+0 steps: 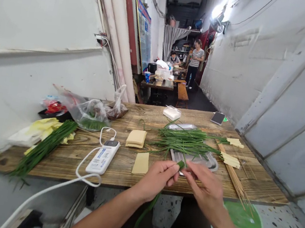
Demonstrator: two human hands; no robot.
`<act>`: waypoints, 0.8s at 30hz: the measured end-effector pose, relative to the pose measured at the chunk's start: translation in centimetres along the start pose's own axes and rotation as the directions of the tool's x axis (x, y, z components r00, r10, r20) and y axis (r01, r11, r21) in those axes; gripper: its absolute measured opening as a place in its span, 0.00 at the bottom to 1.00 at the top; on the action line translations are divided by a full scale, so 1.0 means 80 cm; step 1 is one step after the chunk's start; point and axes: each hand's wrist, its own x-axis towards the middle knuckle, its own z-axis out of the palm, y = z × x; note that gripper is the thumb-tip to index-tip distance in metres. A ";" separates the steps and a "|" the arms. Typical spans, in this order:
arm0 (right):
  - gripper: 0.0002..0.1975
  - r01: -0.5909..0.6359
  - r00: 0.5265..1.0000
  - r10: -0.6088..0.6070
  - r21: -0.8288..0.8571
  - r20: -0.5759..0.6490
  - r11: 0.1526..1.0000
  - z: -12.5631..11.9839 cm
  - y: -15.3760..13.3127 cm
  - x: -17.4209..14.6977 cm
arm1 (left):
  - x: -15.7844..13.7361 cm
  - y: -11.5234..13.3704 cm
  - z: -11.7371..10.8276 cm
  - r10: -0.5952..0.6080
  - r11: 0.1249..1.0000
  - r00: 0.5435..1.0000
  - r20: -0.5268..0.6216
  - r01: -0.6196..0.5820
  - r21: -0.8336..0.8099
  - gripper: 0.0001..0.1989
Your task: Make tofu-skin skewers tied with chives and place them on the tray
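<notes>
One head-worn view, facing forward and down. Left hand [160, 175], right hand [207, 187] close; bench [125, 163] just beyond; dark floor [202, 100] far back.

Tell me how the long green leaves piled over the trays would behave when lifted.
The green leaves would probably flop, since their thin ends curve. They may tangle, as many cross. Individually they should be light, being so narrow.

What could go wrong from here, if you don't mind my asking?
The chives pinched in the left hand might loosen if the grip slips. The bamboo skewers jut past the front edge of the wooden table, so a bump could dislodge them. A tug on the white cable might drag the power bank along.
</notes>
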 end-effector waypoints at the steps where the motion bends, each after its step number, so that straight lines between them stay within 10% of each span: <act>1: 0.18 -0.005 1.000 0.005 0.003 -0.008 1.000 0.001 0.000 -0.002 | 0.000 0.000 0.001 -0.007 1.000 1.000 0.012 0.008 -0.021 0.23; 13: 0.14 0.052 0.945 -0.093 0.136 0.315 0.989 -0.009 0.012 -0.001 | 0.000 -0.005 -0.014 -0.149 0.987 0.958 0.247 0.159 -0.022 0.24; 24: 0.10 0.030 0.952 -0.056 0.090 0.302 0.995 -0.018 0.019 -0.004 | -0.012 -0.007 -0.048 -0.201 0.963 0.946 0.253 0.144 0.228 0.24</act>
